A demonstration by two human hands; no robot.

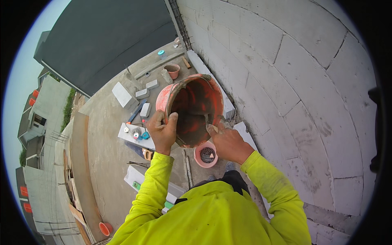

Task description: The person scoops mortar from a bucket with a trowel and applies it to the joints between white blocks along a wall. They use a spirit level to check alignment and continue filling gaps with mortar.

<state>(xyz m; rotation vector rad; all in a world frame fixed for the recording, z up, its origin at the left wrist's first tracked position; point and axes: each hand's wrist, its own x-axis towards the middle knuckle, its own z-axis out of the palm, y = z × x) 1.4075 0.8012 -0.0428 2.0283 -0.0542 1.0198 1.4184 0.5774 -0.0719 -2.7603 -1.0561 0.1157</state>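
Note:
An orange-red bucket (164, 98) is held up in front of me, tilted so its mouth faces me. Grey mortar coats its inside and rim. My left hand (162, 131) grips the bucket's near left rim, thumb over the edge. At the right side of the mouth, my right hand (226, 141) is closed around a trowel (207, 119) with a pale handle; its metal part reaches into the bucket, and most of it is hidden by the hand and the mortar.
A wall of pale blocks (294, 118) rises close on my right. Below stands a pink bucket (204, 164) with small dark pieces. On the left lie a handsaw (147, 154), a white block (136, 131) bearing small tools, and loose blocks (142, 94). Another bucket (172, 71) stands farther off.

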